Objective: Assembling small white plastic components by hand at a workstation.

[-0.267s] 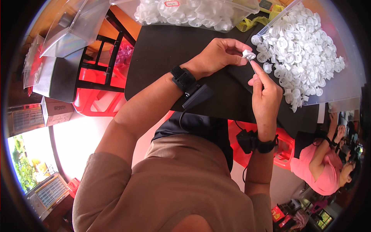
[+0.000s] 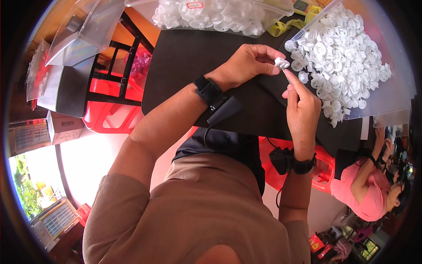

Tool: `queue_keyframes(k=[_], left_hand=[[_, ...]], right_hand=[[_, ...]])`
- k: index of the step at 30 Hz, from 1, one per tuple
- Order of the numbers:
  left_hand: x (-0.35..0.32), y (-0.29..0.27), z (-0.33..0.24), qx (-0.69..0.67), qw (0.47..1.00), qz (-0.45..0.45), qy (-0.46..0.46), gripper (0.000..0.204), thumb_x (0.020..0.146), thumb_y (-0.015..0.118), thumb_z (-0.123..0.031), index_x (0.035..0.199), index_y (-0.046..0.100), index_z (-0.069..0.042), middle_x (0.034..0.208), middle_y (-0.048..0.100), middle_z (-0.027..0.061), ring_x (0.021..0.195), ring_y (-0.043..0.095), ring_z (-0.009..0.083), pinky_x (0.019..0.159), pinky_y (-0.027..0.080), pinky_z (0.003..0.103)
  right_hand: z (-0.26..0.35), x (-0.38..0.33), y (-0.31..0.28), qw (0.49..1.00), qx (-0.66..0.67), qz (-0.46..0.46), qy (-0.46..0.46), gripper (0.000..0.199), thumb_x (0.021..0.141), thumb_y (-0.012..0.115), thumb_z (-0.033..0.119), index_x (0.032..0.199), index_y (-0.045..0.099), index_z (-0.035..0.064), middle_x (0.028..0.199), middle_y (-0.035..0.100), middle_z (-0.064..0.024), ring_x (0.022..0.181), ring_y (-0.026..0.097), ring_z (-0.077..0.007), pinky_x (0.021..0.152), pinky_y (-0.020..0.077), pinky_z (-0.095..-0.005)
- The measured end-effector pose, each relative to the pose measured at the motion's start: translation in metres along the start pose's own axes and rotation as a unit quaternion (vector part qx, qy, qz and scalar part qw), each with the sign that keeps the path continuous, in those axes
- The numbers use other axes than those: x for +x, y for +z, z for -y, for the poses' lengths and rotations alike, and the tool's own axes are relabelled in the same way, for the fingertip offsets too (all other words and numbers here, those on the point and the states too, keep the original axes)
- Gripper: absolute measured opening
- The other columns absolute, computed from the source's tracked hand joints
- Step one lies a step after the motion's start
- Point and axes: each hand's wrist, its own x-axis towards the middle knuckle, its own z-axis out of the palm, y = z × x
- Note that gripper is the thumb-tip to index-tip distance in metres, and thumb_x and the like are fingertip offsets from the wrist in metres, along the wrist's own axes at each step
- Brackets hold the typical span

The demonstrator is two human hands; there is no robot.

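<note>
Between the thumb and fingers of my left hand (image 2: 249,64) is a small white plastic part (image 2: 281,63), with a round flange and a block-like raised end. My right hand (image 2: 302,105) is closed, its index finger stretched up against the underside of that part. A thin, narrow tool (image 2: 288,79) shows along this finger; its kind is too small to make out. To the right of both hands, a big heap of similar white plastic parts (image 2: 343,57) spills from a clear plastic bin (image 2: 381,33) laid over the table.
The black table (image 2: 193,53) extends under my hands. At its far edge stands a clear tub (image 2: 274,15) of translucent plastic pieces, beside a yellow bag (image 2: 281,28). Red stools (image 2: 110,116) are at left and under the table. A person in pink (image 2: 365,189) works at right.
Hardly anything differs. The white part in my left hand has shifted very slightly left, while both hands keep nearly the same pose.
</note>
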Motion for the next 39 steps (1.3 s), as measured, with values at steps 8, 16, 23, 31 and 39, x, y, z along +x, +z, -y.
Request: queue_keyframes(k=[8, 16, 23, 31, 39], left_hand=[[0.0, -0.002, 0.001, -0.001, 1.0, 0.0, -0.006, 0.033, 0.084, 0.069, 0.002, 0.116, 0.064, -0.001, 0.107, 0.068, 0.0069, 0.098, 0.064, 0.0125, 0.09, 0.052, 0.027], [0.001, -0.002, 0.001, -0.009, 1.0, 0.0, -0.008, 0.033, 0.084, 0.069, 0.003, 0.116, 0.063, 0.0, 0.109, 0.068, 0.0076, 0.099, 0.064, 0.0133, 0.092, 0.051, 0.027], [0.001, -0.002, 0.003, -0.018, 1.0, 0.003, -0.005, 0.033, 0.084, 0.069, 0.003, 0.116, 0.063, 0.0, 0.108, 0.068, 0.0082, 0.099, 0.064, 0.0136, 0.092, 0.052, 0.028], [-0.002, 0.0, -0.002, -0.003, 1.0, -0.01, -0.014, 0.033, 0.084, 0.07, 0.002, 0.117, 0.063, 0.001, 0.108, 0.068, 0.0094, 0.098, 0.065, 0.0146, 0.091, 0.052, 0.028], [-0.002, 0.002, -0.003, 0.03, 0.999, -0.009, -0.022, 0.035, 0.083, 0.071, 0.001, 0.117, 0.063, 0.001, 0.106, 0.068, 0.0088, 0.097, 0.065, 0.0141, 0.09, 0.053, 0.028]], right_hand=[[-0.001, 0.002, -0.003, 1.0, -0.019, 0.005, -0.005, 0.03, 0.09, 0.054, 0.006, 0.116, 0.068, 0.0133, 0.085, 0.07, -0.0144, 0.071, 0.068, -0.0279, 0.063, 0.052, -0.0374], [0.0, 0.001, -0.002, 0.995, -0.094, -0.023, -0.027, 0.027, 0.089, 0.058, 0.009, 0.112, 0.069, 0.0171, 0.097, 0.071, -0.0086, 0.08, 0.068, -0.0302, 0.067, 0.0537, -0.0388], [0.002, 0.002, -0.003, 0.988, -0.146, -0.032, -0.04, 0.025, 0.089, 0.059, 0.01, 0.11, 0.07, 0.0176, 0.095, 0.071, -0.0064, 0.078, 0.068, -0.0296, 0.066, 0.0538, -0.0392], [0.009, 0.002, -0.004, 0.979, -0.194, -0.029, -0.059, 0.027, 0.088, 0.059, 0.009, 0.111, 0.068, 0.0175, 0.087, 0.068, -0.0059, 0.072, 0.066, -0.0307, 0.063, 0.0529, -0.0414], [0.009, 0.006, -0.005, 0.975, -0.213, -0.007, -0.059, 0.028, 0.086, 0.059, 0.008, 0.111, 0.068, 0.0158, 0.086, 0.068, -0.0082, 0.074, 0.066, -0.0312, 0.063, 0.0523, -0.0425]])
